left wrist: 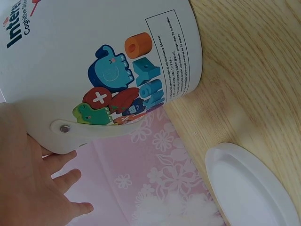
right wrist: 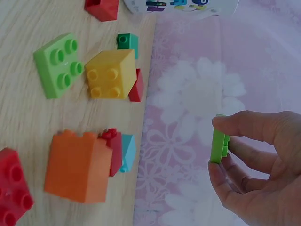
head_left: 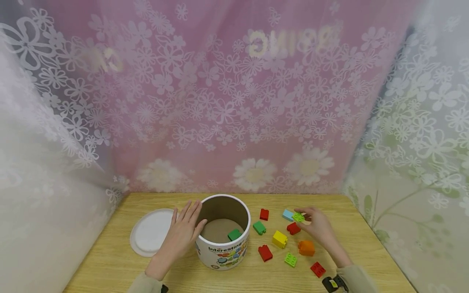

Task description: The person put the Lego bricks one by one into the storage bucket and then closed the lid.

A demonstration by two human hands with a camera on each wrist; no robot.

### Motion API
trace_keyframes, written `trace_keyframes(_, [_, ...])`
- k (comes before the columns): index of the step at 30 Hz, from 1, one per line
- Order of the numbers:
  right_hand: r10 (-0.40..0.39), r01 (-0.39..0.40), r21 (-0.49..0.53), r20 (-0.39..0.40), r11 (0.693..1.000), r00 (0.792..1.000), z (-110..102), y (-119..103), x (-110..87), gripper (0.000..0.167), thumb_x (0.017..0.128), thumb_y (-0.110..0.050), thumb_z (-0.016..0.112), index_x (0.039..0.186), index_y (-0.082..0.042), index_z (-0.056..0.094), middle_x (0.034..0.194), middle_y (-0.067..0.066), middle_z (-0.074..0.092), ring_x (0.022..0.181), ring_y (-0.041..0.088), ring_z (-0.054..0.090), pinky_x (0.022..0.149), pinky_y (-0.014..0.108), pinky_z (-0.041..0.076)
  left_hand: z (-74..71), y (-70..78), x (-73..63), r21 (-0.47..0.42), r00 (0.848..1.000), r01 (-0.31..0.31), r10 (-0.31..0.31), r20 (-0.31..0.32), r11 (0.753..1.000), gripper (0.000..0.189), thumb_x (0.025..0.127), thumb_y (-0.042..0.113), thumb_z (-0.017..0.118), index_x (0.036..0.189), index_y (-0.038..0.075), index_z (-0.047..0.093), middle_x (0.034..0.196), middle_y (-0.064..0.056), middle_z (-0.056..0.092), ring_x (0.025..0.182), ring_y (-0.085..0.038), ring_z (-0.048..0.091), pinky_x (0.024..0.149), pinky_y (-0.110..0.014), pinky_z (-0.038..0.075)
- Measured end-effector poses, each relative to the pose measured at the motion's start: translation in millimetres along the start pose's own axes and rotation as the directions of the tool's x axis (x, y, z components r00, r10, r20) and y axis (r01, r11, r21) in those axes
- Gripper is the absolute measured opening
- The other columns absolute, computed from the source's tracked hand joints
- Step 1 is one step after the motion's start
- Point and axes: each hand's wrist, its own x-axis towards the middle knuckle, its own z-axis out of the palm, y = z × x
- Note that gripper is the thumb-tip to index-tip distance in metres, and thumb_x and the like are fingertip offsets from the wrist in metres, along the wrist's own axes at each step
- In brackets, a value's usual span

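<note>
My right hand (head_left: 319, 226) pinches a light green building block (right wrist: 218, 140) between thumb and fingertips, above the table beside a light blue block (head_left: 287, 215). In the head view, my left hand (head_left: 185, 228) lies with straight fingers at the left rim of a white round bucket (head_left: 224, 246). One green block (head_left: 234, 235) rests inside the bucket on its brown bottom. The left wrist view shows the bucket's printed wall and a strap fixed with a rivet (left wrist: 65, 128), next to my spread fingers.
Right of the bucket lie several loose blocks, among them a yellow block (head_left: 279, 239), an orange block (head_left: 306, 248), a second light green block (head_left: 290, 259) and a red block (head_left: 318, 269). A white lid (head_left: 152, 234) lies on the wooden table at left. Flowered curtains (head_left: 234, 122) hang around the table.
</note>
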Motion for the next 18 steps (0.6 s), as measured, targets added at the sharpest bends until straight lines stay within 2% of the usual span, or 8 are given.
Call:
trace_keyframes(6, [-0.012,0.012,0.011,0.009,1.000,1.000,2,-19,9.8,0.040,0.085,-0.003,0.079,0.124,-0.001,0.071,0.120,0.024,0.063,0.099,0.039,0.067,0.083,0.050,0.059,-0.5,-0.5,0.1,0.017,1.000,0.003,-0.003,0.012,1.000,0.061,0.107,0.038,0.050,0.156,0.004,0.039,0.161,-0.012,0.038,0.152,-0.034,0.026,0.121,-0.065,0.012])
trace_keyframes(13, [-0.048,0.047,0.030,0.038,0.998,0.998,7,-41,23.8,0.039,0.087,-0.004,0.078,0.126,-0.002,0.070,0.121,0.023,0.063,0.101,0.041,0.068,0.084,0.051,0.059,-0.7,0.5,0.1,0.022,1.000,-0.011,0.012,-0.026,1.000,0.060,0.105,0.034,0.055,0.153,0.002,0.043,0.159,-0.013,0.041,0.149,-0.037,0.031,0.118,-0.067,0.016])
trace_keyframes(18, [-0.081,0.078,0.048,0.049,0.996,0.996,15,-57,32.4,0.039,0.088,-0.006,0.078,0.126,-0.004,0.071,0.124,0.022,0.063,0.101,0.038,0.068,0.084,0.050,0.059,-0.1,0.5,0.4,0.020,0.999,-0.014,0.015,-0.030,1.000,0.059,0.105,0.033,0.056,0.154,0.002,0.043,0.159,-0.013,0.041,0.149,-0.038,0.032,0.118,-0.068,0.017])
